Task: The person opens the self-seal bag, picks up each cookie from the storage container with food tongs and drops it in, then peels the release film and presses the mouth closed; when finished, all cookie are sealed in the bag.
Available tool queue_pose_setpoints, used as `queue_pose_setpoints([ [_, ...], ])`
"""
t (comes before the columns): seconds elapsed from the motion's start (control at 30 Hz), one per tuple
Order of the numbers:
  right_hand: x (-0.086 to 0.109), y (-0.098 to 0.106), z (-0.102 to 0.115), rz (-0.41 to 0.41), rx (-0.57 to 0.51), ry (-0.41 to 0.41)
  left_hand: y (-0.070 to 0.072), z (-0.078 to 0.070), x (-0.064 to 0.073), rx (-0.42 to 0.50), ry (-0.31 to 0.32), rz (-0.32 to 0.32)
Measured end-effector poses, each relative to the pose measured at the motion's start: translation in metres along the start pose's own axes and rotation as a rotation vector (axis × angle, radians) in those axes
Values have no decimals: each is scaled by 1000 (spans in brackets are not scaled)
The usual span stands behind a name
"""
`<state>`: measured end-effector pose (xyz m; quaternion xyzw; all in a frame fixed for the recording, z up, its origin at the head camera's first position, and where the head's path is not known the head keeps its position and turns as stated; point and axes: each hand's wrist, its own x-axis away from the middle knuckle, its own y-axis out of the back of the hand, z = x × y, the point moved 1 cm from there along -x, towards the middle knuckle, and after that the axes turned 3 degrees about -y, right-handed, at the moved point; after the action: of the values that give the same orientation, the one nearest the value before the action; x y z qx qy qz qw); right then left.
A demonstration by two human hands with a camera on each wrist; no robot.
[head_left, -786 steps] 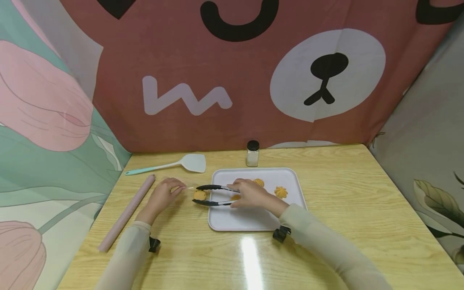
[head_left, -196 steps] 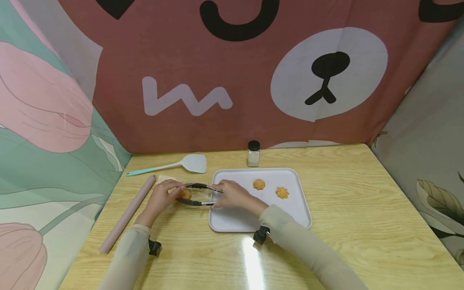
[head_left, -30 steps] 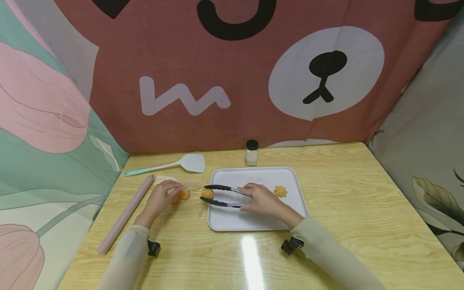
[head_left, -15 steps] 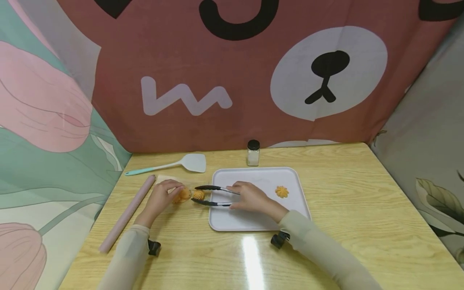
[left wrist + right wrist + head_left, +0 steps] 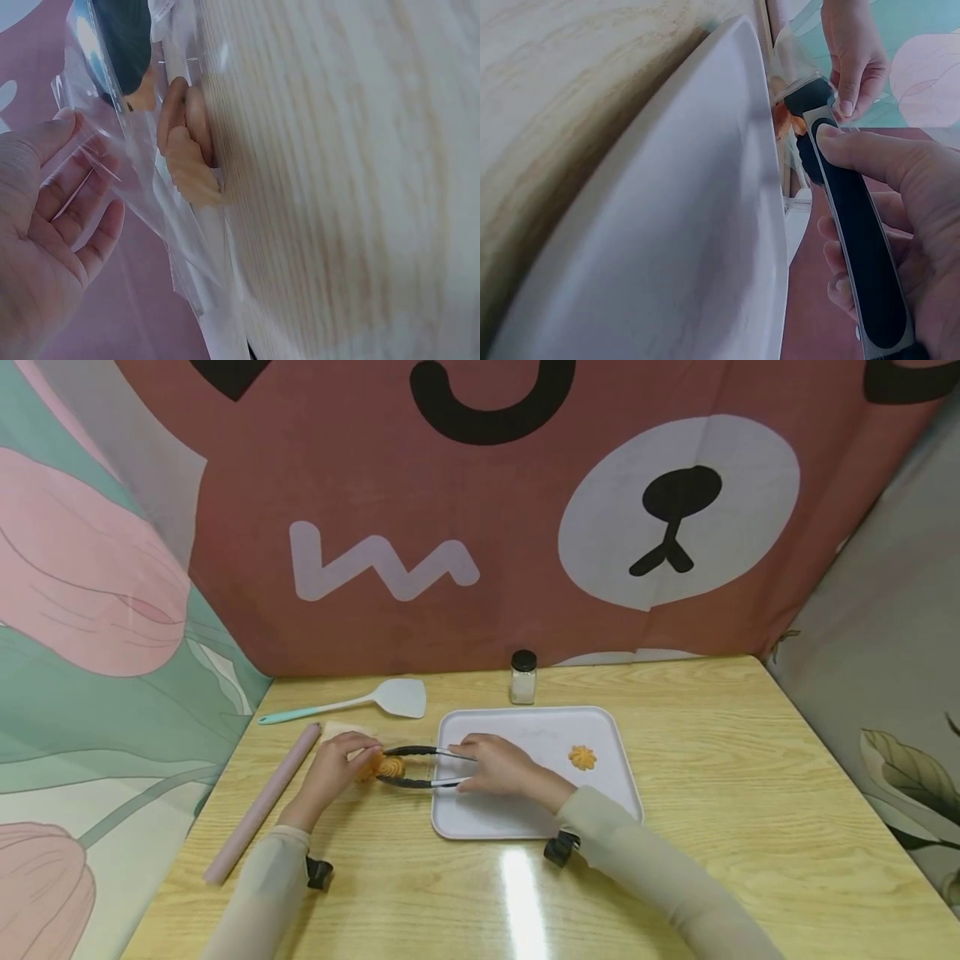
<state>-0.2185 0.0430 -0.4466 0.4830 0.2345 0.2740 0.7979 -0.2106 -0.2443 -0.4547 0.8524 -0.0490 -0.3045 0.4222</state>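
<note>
My left hand (image 5: 333, 772) pinches the edge of a clear plastic bag (image 5: 112, 146) between thumb and finger, with the bag's mouth facing the tray side. Round cookies (image 5: 198, 124) lie inside the bag against the table. My right hand (image 5: 504, 764) holds black-tipped metal tongs (image 5: 855, 217), reaching left past the tray edge. Between the tong tips sits a swirled orange-brown cookie (image 5: 391, 767), at the bag's mouth beside the left fingers. Whether it is fully inside the bag I cannot tell. One flower-shaped cookie (image 5: 582, 757) lies on the white tray (image 5: 555, 725).
A white spatula with a mint handle (image 5: 401, 697) lies behind the bag. A pink rolling-pin-like rod (image 5: 262, 806) lies left of the left forearm. Behind the tray stands a small glass jar with a black lid (image 5: 523, 678). A patterned cloth hangs behind the table.
The tongs have carried the swirled cookie left from the tray edge to the bag's mouth. Earlier, other cookies left the tray. The left hand has stayed at the bag.
</note>
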Motion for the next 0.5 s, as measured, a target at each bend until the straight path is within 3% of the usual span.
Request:
queue_pose_setpoints([
  [0.5,-21,0,3,43,43,96,0,-2,1,-4,11,11],
])
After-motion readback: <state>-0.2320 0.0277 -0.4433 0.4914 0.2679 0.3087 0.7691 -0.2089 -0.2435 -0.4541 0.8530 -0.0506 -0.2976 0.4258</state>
